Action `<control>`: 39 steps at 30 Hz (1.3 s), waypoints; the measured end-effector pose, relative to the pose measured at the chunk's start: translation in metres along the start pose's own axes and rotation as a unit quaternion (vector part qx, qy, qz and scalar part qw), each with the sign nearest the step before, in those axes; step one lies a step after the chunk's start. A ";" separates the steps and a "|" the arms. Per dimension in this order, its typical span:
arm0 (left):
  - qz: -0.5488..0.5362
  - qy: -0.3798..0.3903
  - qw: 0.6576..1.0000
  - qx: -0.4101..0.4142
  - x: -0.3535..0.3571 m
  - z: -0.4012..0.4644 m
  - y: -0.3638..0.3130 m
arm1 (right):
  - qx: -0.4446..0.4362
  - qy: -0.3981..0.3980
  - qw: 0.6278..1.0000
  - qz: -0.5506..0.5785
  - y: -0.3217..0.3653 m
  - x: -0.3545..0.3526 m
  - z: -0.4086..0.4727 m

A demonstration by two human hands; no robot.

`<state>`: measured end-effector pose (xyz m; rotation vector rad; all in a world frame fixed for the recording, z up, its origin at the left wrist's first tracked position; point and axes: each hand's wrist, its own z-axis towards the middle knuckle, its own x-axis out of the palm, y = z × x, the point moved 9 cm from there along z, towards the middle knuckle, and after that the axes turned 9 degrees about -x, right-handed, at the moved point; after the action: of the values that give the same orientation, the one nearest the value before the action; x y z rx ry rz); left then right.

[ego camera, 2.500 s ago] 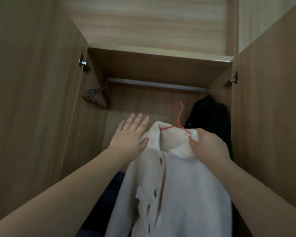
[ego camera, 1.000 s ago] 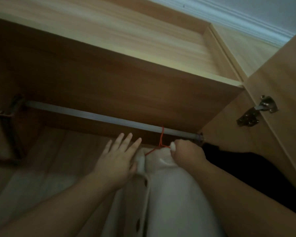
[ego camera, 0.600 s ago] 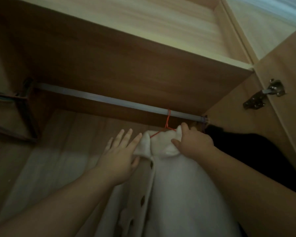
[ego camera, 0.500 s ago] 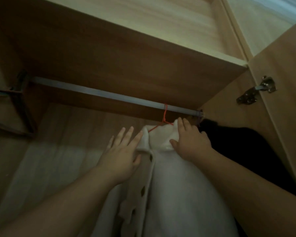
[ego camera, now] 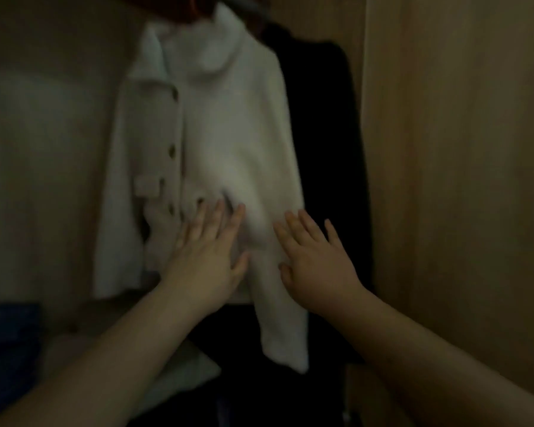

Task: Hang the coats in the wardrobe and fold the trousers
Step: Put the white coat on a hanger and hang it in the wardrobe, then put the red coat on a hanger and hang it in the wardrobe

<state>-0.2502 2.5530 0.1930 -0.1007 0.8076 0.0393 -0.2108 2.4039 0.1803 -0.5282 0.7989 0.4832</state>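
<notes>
A white coat [ego camera: 228, 124] with dark buttons and a pocket flap hangs inside the wardrobe; a bit of its red hanger [ego camera: 195, 7] shows at the collar at the top edge. My left hand [ego camera: 207, 254] lies flat with fingers spread against the coat's lower front, near the buttons. My right hand [ego camera: 315, 260] is spread flat on the coat's lower right side and sleeve. Neither hand grips anything. The frame is dim and blurred. The rail is out of view.
A black coat [ego camera: 324, 149] hangs just right of the white one, against the wardrobe's right wall [ego camera: 460, 180]. On the wardrobe floor at lower left lie a dark blue cloth [ego camera: 10, 343] and a pale folded item [ego camera: 179, 374]. The back panel [ego camera: 43, 149] is at left.
The red hanger went onto the rail and my right hand let go of the collar. Both hands dropped to the coat's lower part, and my view tilted down from the rail.
</notes>
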 end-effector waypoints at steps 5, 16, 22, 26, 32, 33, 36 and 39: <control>-0.043 0.082 0.995 0.039 0.059 -0.098 -0.062 | 0.080 0.060 0.994 0.055 -0.007 0.024 -0.153; -0.138 0.291 0.942 0.099 0.084 -0.352 -0.277 | 0.283 0.166 0.943 0.049 -0.030 -0.006 -0.524; -0.141 0.359 0.903 0.188 0.085 -0.484 -0.445 | 0.394 0.212 0.894 0.005 -0.089 -0.087 -0.742; -0.166 0.378 0.876 0.249 0.066 -0.546 -0.555 | 0.459 0.236 0.856 -0.015 -0.116 -0.138 -0.858; -0.185 0.389 0.850 0.302 0.046 -0.598 -0.671 | 0.532 0.225 0.816 -0.019 -0.134 -0.186 -0.964; -0.182 0.393 0.846 0.312 0.046 -0.605 -0.686 | 0.543 0.225 0.809 -0.022 -0.138 -0.191 -0.978; -0.180 0.395 0.833 0.343 0.046 -0.623 -0.725 | 0.573 0.217 0.790 -0.028 -0.149 -0.200 -1.012; -0.191 0.401 0.822 0.358 0.052 -0.635 -0.760 | 0.584 0.216 0.782 -0.027 -0.161 -0.200 -1.039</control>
<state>-0.6152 1.7303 -0.2239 0.4735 1.5834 -0.7357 -0.7966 1.6077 -0.2311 0.5377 1.3385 -0.2621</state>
